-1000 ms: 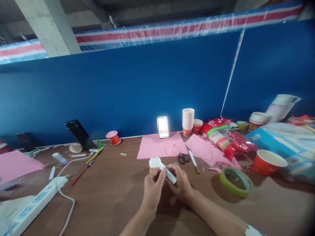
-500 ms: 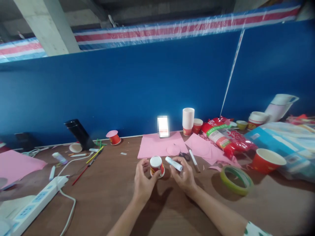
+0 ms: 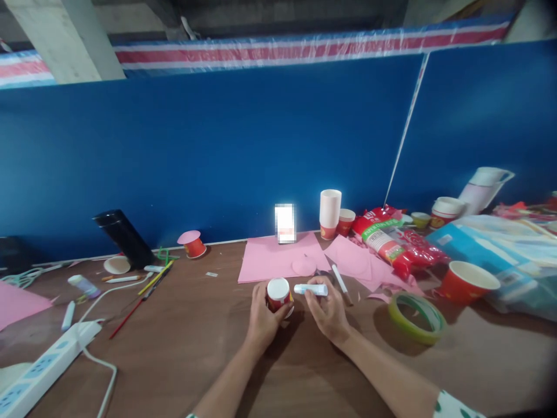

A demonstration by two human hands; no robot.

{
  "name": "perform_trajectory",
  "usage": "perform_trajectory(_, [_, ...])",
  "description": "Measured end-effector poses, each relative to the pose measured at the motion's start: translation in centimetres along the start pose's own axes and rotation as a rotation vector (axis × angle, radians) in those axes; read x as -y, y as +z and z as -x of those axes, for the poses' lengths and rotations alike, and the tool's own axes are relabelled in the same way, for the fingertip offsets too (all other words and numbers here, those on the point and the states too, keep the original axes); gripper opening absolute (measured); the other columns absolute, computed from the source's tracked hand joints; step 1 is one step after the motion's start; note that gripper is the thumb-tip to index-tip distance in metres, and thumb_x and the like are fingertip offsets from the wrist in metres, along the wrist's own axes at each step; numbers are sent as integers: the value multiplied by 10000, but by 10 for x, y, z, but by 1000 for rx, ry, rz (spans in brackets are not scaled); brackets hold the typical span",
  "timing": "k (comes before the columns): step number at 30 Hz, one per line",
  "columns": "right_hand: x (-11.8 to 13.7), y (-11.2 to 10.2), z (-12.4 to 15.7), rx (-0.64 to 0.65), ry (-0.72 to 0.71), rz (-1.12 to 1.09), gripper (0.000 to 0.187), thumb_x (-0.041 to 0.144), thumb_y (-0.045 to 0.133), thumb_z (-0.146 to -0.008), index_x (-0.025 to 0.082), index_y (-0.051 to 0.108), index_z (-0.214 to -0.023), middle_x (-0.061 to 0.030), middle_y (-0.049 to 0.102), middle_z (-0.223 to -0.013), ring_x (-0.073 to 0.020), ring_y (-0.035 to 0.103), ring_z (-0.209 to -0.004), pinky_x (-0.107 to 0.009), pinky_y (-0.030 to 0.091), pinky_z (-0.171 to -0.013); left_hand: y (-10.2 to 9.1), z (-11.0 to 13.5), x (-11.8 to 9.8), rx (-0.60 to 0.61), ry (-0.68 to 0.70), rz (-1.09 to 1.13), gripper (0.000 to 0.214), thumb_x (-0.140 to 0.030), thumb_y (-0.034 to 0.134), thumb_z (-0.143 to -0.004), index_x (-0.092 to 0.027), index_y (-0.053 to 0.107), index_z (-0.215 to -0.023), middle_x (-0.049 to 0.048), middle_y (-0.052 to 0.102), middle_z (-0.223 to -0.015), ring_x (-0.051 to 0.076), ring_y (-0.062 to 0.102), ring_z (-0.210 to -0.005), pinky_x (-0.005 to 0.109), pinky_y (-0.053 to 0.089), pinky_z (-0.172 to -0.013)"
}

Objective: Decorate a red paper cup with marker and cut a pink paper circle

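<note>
My left hand point(image 3: 262, 318) is wrapped round a small red paper cup point(image 3: 278, 293) that stands upside down on the brown table point(image 3: 209, 354), white base up. Just to its right, my right hand point(image 3: 327, 310) grips a white glue stick point(image 3: 310, 289) that lies roughly level, its tip pointing left toward the cup. Behind the hands lie a pink paper sheet point(image 3: 272, 261), a pink paper disc point(image 3: 303, 266) and scissors partly hidden by my right hand.
A tape roll point(image 3: 415, 319) and an open red cup point(image 3: 467, 282) sit to the right, with stacked cups point(image 3: 329, 214) and a red snack bag point(image 3: 389, 240) behind. At left are a power strip point(image 3: 41, 371), pencils point(image 3: 143, 290), a black phone stand point(image 3: 124, 237) and another upturned cup point(image 3: 191, 244).
The cup went from held in the air against the glue stick to standing upturned on the table. My hands parted, then my left hand closed round the cup.
</note>
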State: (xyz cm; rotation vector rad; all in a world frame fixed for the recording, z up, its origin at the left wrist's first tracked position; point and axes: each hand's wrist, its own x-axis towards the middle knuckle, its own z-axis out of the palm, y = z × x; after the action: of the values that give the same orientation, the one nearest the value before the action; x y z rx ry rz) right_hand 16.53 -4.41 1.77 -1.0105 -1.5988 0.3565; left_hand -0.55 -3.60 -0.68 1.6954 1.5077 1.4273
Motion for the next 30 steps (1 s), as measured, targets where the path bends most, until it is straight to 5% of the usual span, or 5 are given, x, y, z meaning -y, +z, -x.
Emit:
perform_trajectory(8, [-3,0,3,3,19,1,99,242,502,-861,182,509,-939,-31,574,-778,-155,549,-662,-258,463,-605,0,3,9,103,0,62,620,-250,687,-680,-190,447,-1249,114,561,-1216,249,533,-1130,418,398,-979])
perform_trajectory(30, [-2,6,6,81,1,26,80,254,513,-858,189,523,-903,-22,581,-749,-136,538,-593,-253,458,-577,1,5,2,109,86,-19,523,-305,668,-712,-198,486,-1189,92,585,-1150,233,559,-1061,374,433,-927])
